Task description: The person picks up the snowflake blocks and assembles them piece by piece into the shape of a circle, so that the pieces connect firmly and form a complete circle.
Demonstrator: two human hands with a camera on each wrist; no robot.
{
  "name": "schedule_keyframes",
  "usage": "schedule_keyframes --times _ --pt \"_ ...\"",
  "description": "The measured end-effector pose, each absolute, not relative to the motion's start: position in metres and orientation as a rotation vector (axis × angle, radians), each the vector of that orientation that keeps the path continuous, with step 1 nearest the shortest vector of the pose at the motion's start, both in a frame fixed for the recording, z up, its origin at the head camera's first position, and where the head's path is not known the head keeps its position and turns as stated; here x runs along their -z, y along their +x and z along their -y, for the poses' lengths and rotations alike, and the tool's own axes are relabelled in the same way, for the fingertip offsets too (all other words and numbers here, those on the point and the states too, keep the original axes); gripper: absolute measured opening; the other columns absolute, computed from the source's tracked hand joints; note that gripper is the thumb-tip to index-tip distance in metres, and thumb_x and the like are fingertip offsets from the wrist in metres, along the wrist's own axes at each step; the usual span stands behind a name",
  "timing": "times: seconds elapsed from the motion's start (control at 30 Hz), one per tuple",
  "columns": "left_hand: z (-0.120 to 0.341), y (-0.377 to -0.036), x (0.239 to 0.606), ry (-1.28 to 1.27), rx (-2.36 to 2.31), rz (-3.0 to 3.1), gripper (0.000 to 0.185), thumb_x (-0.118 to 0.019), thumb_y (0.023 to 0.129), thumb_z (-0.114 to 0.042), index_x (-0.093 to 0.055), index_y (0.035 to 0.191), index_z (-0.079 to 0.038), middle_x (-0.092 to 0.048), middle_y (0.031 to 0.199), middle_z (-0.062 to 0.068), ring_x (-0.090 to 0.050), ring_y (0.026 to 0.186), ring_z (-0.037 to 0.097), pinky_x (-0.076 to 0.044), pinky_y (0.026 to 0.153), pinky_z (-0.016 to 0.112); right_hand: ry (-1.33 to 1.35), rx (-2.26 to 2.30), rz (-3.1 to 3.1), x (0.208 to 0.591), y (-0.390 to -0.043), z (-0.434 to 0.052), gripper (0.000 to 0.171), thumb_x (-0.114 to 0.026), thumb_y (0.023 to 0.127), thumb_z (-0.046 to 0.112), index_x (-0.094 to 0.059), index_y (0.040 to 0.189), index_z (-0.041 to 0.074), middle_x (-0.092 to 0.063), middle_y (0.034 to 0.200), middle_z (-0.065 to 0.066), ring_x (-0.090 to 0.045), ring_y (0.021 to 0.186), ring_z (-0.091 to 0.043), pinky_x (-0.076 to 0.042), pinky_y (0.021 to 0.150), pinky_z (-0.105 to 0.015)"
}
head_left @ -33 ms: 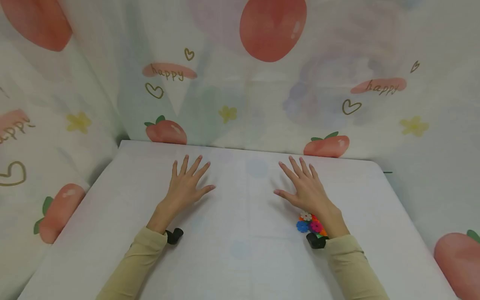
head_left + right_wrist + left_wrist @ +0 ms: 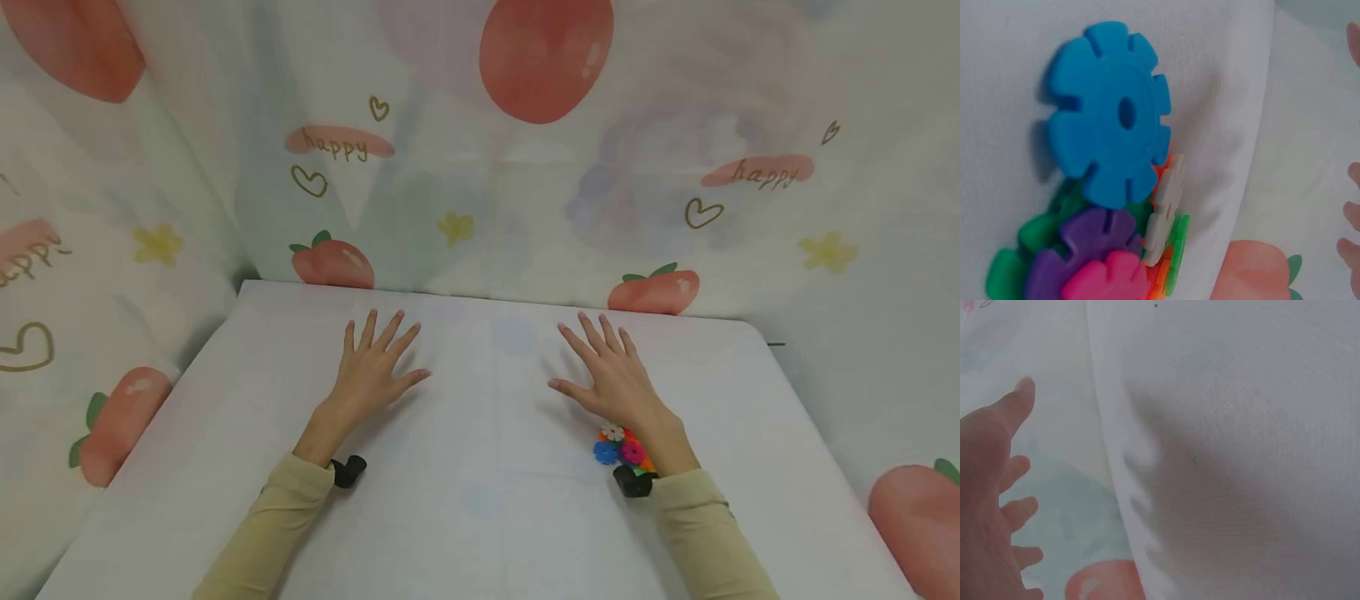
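A cluster of plastic snowflake discs lies on the white counter just beside the right wrist, partly hidden beneath it in the head view. The right wrist view shows the pieces close up: a blue disc standing out on top, with purple, pink, green, white and orange pieces slotted together below it, the lower ones cut off by the frame edge. The right hand rests flat on the counter with fingers spread, holding nothing, its palm ahead of the cluster. The left hand lies the same way, well apart, fingers spread and flat; in its wrist view only part of it shows at the frame's left edge. Black wrist mounts sit at the beige sleeves. A peach-printed cloth hangs beyond the fingertips.
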State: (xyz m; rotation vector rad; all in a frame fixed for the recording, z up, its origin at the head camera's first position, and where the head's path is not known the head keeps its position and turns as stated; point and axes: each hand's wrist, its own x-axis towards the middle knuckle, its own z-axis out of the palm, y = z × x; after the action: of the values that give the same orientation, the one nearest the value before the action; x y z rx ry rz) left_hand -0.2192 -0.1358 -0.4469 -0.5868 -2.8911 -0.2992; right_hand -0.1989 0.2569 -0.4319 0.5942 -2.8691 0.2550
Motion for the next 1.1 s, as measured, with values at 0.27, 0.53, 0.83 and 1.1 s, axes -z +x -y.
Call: schedule_keyframes --times 0.27,0.53,0.83,1.1 --pt "0.136 -0.210 0.448 -0.586 0.302 2.913 0.075 -0.063 0.097 -0.057 -0.042 0.158 -0.019 -0.029 0.169 0.012 -0.014 0.157 0.047 -0.006 0.122 0.072 0.587 -0.257 2.875 0.435 -0.186 -0.261 0.089 -0.074 0.088 0.055 -0.037 0.161 0.018 -0.027 0.168 -0.021 -0.016 0.155 -0.049 -0.014 0.123 -0.070" --pt "0.127 -0.208 0.449 -0.621 0.332 2.892 0.074 -0.063 0.097 -0.056 -0.044 0.157 -0.017 -0.032 0.167 0.012 -0.018 0.156 0.045 -0.008 0.122 0.072 0.615 -0.300 2.826 0.432 -0.179 -0.271 0.082 -0.077 0.089 0.045 -0.042 0.157 0.015 -0.032 0.165 -0.024 -0.023 0.152 -0.052 -0.017 0.121 -0.071" --pt "0.081 -0.208 0.448 -0.760 0.524 2.870 0.066 -0.064 0.099 -0.051 -0.051 0.151 -0.012 -0.047 0.158 0.014 -0.037 0.148 0.042 -0.020 0.119 0.070 0.620 -0.598 2.852 0.433 -0.172 -0.296 0.063 -0.076 0.093 0.025 -0.053 0.147 0.003 -0.047 0.153 -0.028 -0.038 0.141 -0.052 -0.025 0.115 -0.073" --pt "0.014 -0.200 0.446 -0.963 0.779 2.866 0.058 -0.065 0.100 -0.046 -0.056 0.146 -0.010 -0.057 0.149 0.012 -0.049 0.136 0.040 -0.032 0.110 0.063 0.494 -0.821 2.951 0.441 -0.158 -0.322 0.047 -0.072 0.097 0.021 -0.061 0.138 0.001 -0.060 0.141 -0.022 -0.050 0.127 -0.045 -0.043 0.106 -0.066"
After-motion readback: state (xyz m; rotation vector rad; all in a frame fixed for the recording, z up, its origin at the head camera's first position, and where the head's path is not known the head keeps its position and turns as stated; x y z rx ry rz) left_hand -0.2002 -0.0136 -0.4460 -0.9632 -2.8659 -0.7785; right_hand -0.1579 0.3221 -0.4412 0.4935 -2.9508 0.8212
